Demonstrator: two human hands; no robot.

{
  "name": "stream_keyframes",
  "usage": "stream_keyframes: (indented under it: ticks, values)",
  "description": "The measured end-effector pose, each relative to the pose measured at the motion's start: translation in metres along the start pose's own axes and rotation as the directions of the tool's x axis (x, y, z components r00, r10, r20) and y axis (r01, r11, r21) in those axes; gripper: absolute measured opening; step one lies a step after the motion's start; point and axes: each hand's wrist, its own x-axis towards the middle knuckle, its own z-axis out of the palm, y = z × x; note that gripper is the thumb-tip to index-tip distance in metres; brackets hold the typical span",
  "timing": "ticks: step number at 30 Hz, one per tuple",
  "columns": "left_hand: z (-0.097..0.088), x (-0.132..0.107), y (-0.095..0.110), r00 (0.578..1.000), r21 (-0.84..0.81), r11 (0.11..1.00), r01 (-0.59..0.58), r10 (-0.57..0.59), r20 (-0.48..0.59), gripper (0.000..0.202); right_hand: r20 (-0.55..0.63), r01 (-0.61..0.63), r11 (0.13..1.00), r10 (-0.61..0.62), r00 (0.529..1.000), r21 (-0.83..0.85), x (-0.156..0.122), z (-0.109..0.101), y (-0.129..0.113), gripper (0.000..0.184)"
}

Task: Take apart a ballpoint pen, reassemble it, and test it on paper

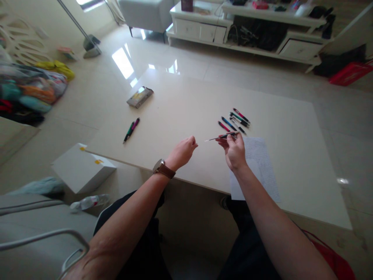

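Note:
My right hand (234, 151) pinches a thin pen (223, 136) that lies level, its pale tip pointing left toward my left hand. My left hand (183, 151), with a brown watch at the wrist, hovers over the cream table (186, 101) with its fingers curled in; I cannot make out anything in them. Just beyond my right hand lie several coloured pens (234, 120) in a loose row. A written sheet of paper (259, 163) lies under my right forearm and hangs over the near edge.
Two more pens (131, 129) lie at the table's left, with a small flat packet (140, 97) further back. A white box (81, 167) and a plastic bottle (89, 202) sit on the floor at left. A pile of clothes, a white TV bench and a red bag ring the room.

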Motion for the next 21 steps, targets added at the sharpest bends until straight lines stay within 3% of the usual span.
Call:
stream_keyframes:
  ticks: [5,9,21]
  values:
    - [0.008,-0.003,-0.014,0.987,0.152,0.981,0.123,-0.136,0.081,0.017,-0.006,-0.125,0.980,0.126,0.992,-0.155,0.003,-0.005,0.026,0.029]
    - [0.015,-0.005,-0.022,0.973,0.202,0.963,0.177,-0.202,0.113,0.017,-0.007,-0.215,0.956,0.218,0.976,-0.199,0.002,-0.003,0.042,0.022]
    - [0.014,-0.005,-0.022,0.956,0.248,0.945,0.215,-0.256,0.145,0.020,-0.012,-0.320,0.911,0.329,0.944,-0.260,0.001,-0.001,0.058,0.014]
